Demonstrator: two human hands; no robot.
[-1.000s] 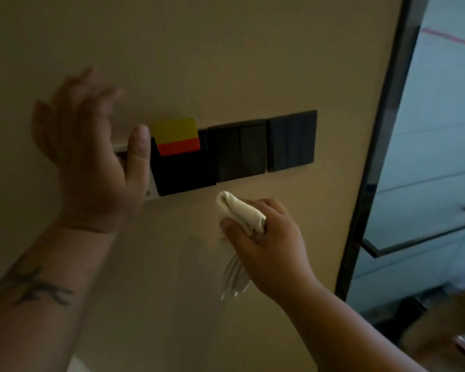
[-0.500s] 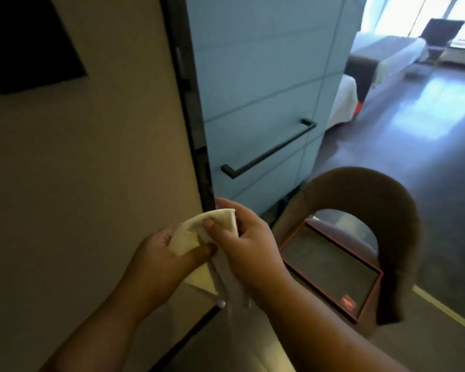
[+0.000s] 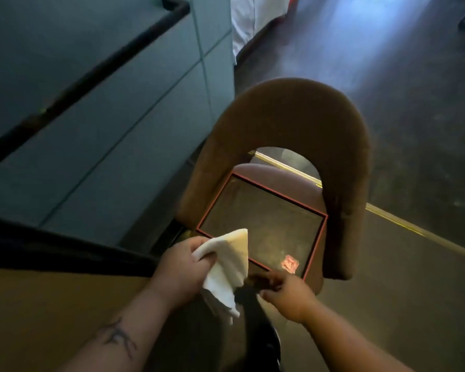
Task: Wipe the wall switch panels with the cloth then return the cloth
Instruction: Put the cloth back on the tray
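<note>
The white cloth hangs crumpled from my left hand, which grips its upper edge just over the near left corner of a dark tray with a red rim. My right hand hovers just right of the cloth at the tray's near edge. Its fingers are loosely curled and apart, they do not touch the cloth, and nothing shows in them. The tray lies on the seat of a brown chair. The wall switch panels are out of view.
A blue-grey cabinet front with a long black handle fills the upper left. A black door frame and the beige wall lie at the lower left. A white-sheeted bed stands at the top, dark floor to the right.
My view has swung from the wall switches down to the chair. The cloth has passed from my right hand through both hands into my left hand alone, and my right hand has let go.
</note>
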